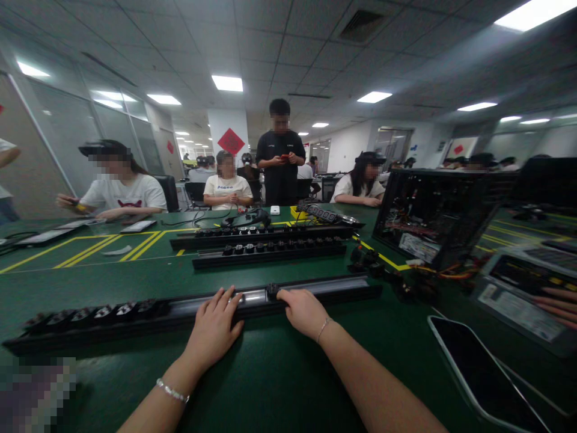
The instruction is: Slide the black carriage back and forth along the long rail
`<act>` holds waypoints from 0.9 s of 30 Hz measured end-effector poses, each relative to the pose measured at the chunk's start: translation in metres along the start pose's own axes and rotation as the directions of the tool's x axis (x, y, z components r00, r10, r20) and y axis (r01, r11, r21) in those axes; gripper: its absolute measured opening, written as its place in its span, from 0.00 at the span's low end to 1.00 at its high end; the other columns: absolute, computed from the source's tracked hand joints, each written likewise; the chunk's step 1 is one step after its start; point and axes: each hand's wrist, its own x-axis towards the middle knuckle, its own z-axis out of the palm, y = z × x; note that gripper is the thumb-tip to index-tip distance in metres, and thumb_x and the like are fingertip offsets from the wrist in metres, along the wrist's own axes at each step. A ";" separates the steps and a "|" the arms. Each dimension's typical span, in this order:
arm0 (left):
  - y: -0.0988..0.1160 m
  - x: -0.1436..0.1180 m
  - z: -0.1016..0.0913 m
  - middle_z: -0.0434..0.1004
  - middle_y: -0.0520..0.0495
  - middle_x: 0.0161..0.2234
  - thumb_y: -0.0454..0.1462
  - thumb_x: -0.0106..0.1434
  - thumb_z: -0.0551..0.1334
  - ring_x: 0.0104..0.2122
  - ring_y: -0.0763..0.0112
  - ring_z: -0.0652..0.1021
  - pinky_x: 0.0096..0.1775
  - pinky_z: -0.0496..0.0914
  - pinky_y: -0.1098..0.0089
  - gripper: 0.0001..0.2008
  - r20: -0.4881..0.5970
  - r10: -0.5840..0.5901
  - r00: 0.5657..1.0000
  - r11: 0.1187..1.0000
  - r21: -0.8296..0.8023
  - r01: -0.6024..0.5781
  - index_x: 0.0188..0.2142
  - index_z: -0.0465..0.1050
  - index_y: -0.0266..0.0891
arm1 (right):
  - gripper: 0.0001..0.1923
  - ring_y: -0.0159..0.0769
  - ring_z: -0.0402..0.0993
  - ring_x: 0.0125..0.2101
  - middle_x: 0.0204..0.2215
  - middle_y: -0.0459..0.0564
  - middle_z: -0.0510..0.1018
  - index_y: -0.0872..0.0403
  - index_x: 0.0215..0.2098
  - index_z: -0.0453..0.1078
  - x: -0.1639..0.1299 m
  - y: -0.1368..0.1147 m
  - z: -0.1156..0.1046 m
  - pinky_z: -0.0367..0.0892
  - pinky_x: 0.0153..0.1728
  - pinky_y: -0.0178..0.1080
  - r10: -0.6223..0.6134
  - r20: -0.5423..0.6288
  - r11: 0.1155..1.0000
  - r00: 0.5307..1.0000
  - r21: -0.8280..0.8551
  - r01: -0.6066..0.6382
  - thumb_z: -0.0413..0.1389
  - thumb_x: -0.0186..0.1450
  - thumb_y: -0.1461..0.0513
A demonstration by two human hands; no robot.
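Dim overall, glaring ceiling panels (228,83), wide-angle edge distortion

L grip (217,328) is laid palm-down, fingers (216,305) slightly spread, pointed fwd; R grip (305,313) is turned L w/ fingers curled; both forearms (365,376) are extended fwd, angled inward.

Open green table (135,273) runs between near rail (256,304) and middle rail (270,257) — room to pass — but black parts (408,285) and a computer case (419,207) block the right end.
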 end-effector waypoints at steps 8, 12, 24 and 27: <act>0.002 0.000 -0.002 0.56 0.48 0.61 0.42 0.58 0.53 0.60 0.58 0.56 0.55 0.54 0.54 0.27 0.006 0.001 1.000 1.000 0.010 -0.001 0.57 0.59 0.45 | 0.17 0.35 0.69 0.39 0.36 0.49 0.76 0.51 0.43 0.67 0.001 0.000 -0.001 0.57 0.44 0.35 0.004 0.009 1.000 1.000 0.015 -0.004 0.47 0.57 0.68; 0.002 0.001 -0.003 0.56 0.48 0.61 0.42 0.57 0.53 0.60 0.58 0.56 0.55 0.54 0.54 0.26 0.009 -0.006 1.000 1.000 0.009 0.006 0.57 0.59 0.45 | 0.18 0.36 0.69 0.41 0.37 0.48 0.76 0.49 0.45 0.66 -0.002 0.002 -0.002 0.55 0.47 0.39 0.001 0.006 1.000 1.000 -0.020 -0.001 0.48 0.57 0.67; -0.001 0.001 0.002 0.56 0.47 0.61 0.42 0.57 0.54 0.60 0.57 0.57 0.55 0.54 0.54 0.26 -0.013 0.007 1.000 1.000 0.001 -0.007 0.57 0.59 0.46 | 0.21 0.34 0.69 0.41 0.39 0.49 0.75 0.49 0.46 0.66 -0.002 0.009 -0.004 0.57 0.45 0.36 -0.016 0.041 0.999 0.999 0.031 0.015 0.46 0.57 0.70; -0.001 0.001 0.001 0.56 0.48 0.61 0.42 0.57 0.53 0.60 0.57 0.57 0.55 0.55 0.54 0.27 -0.010 0.005 1.000 1.000 -0.002 -0.005 0.57 0.59 0.46 | 0.21 0.34 0.69 0.41 0.39 0.49 0.75 0.50 0.46 0.65 -0.002 0.009 -0.004 0.58 0.44 0.36 -0.021 0.034 0.999 0.999 0.034 0.020 0.46 0.56 0.70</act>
